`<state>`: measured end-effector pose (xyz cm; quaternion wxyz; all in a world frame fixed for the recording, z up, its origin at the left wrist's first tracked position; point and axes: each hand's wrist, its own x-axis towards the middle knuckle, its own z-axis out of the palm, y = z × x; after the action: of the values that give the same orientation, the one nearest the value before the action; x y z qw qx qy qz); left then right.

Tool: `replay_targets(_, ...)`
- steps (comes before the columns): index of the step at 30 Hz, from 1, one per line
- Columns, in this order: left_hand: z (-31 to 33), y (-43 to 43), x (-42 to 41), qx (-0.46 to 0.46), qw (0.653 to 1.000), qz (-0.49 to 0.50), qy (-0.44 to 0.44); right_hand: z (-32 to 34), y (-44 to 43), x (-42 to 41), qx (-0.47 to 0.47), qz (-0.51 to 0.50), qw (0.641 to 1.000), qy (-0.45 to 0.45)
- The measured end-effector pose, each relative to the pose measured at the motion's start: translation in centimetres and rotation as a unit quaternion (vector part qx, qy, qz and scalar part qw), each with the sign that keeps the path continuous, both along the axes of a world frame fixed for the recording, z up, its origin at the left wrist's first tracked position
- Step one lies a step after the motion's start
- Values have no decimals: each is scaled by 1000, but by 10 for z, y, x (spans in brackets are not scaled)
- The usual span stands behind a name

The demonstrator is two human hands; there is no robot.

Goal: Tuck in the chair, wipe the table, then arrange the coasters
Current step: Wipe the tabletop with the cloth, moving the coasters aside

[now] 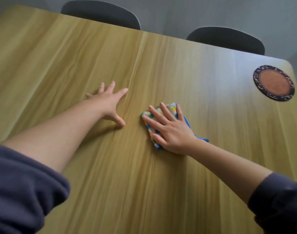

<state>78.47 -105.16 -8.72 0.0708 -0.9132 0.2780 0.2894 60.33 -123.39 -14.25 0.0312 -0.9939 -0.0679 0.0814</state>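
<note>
**Two hands down on the table, cloth under the right one**

Two bare forearms reach out across the wooden table (195, 73), dark sleeves (23, 191) pushed up. The left hand (109, 102) lies palm down on the bare wood, its fingers (123, 92) spread wide and straight, released and holding nothing. Just beside it, the right hand (171, 130) presses flat on a folded patterned cloth (171, 107) with blue edging. Those fingers are splayed and straight too, pinning the cloth to the table rather than curling round it. The cloth sits near the middle of the table, peeking out past the fingertips and behind the wrist. Well apart, near the far right corner, one round coaster (273, 82) lies flat, its centre reddish brown inside a dark patterned rim. Along the far edge, a dark chair (100, 14) is on the left and a second chair (227, 39) on the right, both backs close against the table.
</note>
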Motion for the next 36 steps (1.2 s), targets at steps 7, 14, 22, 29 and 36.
replay_targets(7, -12, 11, 17, -27, 999, -26, -1, -3, -14, 73, 21, -112, 993, -4)
replay_targets(14, -17, 11, 18, -26, 999, -35, 1, -6, -44, 198, 46, -281, 958, -24)
replay_targets(22, -28, 9, 20, -33, 999, -30, 13, -4, -80, 274, 51, -380, 923, -38)
replay_targets(29, -24, 6, 20, -35, 999, -23, 28, -2, -78, 274, 45, -368, 928, -35)
replay_targets(36, -14, 5, 17, -41, 999, -16, 26, -8, -32, 198, 40, -235, 971, -32)
